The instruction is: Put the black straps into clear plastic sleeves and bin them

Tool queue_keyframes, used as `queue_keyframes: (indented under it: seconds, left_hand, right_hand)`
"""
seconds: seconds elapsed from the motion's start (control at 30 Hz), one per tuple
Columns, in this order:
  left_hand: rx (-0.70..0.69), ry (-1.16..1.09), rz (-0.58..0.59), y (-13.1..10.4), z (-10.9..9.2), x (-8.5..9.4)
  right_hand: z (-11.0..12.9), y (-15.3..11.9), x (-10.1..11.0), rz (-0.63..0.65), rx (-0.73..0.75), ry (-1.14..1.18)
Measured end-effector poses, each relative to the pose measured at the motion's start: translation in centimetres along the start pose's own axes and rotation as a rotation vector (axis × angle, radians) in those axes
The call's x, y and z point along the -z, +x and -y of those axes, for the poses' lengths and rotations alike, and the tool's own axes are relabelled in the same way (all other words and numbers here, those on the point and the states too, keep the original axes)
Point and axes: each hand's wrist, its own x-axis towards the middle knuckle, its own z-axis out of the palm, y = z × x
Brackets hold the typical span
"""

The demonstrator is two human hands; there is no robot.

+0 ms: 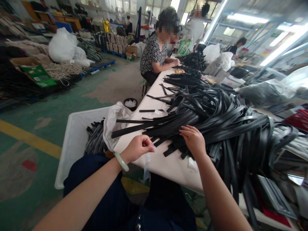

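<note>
1. The left hand (pixel 141 148) is over the near edge of the worktop (pixel 166 166), thumb and fingertips pinched on a translucent plastic strip (pixel 147 163), which dangles below the worktop's edge.
2. The right hand (pixel 194 139) is well apart from the left, at the near side of the black straps (pixel 216 112), with its fingers loosely bent and pointing leftward; whether they grip or touch a strap, I cannot tell.
3. The black straps lie in a large, tangled heap on the worktop, their cut ends fanned toward the left and several long loops drooping over the near right side. Two straps stick out past the worktop's left edge, above a crumpled white sack (pixel 114 123).
4. A pale green bangle (pixel 121 162) circles the left wrist.
5. Left of the worktop stands a white plastic bin (pixel 72 138) with a bundle of grey strips (pixel 96 138) inside; the sack hangs over its right side.
6. Beyond the sack, a small black bucket (pixel 131 103) with whitish scraps sits on the floor (pixel 96 88).
7. Farther along the worktop's left side sits a co-worker in a patterned top (pixel 154 53), forearms on the surface, near a little pile of brass-coloured pieces (pixel 178 71).
</note>
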Motion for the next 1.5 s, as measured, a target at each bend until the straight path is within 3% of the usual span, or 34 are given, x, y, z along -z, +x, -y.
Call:
queue_keyframes:
  seconds: [0.13,0.2,0.33,0.43,0.53,0.77,0.97,1.07,1.23,1.43,1.5]
  left_hand:
    - [-0.021,0.1,-0.022,-0.4,-0.1,0.4]
    - [-0.024,0.157,-0.034,-0.5,-0.1,0.6]
    - [-0.024,0.273,-0.041,-0.6,0.0,0.6]
    - [-0.026,0.369,-0.028,-0.5,-0.1,0.6]
    - [-0.032,0.43,-0.007,-0.6,-0.3,0.7]
    - [-0.067,0.56,-0.004,-0.7,-0.3,0.9]
    - [-0.202,0.798,0.117,-0.4,-0.2,-0.1]
    - [-0.246,0.895,0.17,0.0,-0.3,-0.3]
    - [-0.268,0.947,0.177,1.1,-0.2,-1.0]
    - [-0.284,0.908,0.316,1.8,0.6,-2.8]
    - [-0.287,0.909,0.313,1.9,0.7,-2.9]
  right_hand:
    - [-0.1,-0.2,0.4,0.027,-0.015,0.131]
    - [0.9,-0.7,0.9,-0.018,-0.012,0.201]
    - [6.5,-2.6,2.6,-0.153,0.16,0.196]
    - [11.3,-3.9,3.5,-0.017,0.329,0.051]
    - [13.5,-4.2,3.6,0.028,0.349,-0.019]
    - [13.1,-3.5,3.4,0.088,0.431,-0.041]
    - [14.4,-2.9,3.3,0.273,0.488,-0.165]
    - [13.2,-2.4,3.8,0.316,0.494,-0.15]
    - [9.7,-3.1,5.5,0.35,0.292,-0.212]
    - [9.3,-4.9,5.4,0.331,0.428,-0.173]
    - [8.5,-5.2,5.5,0.36,0.367,-0.17]
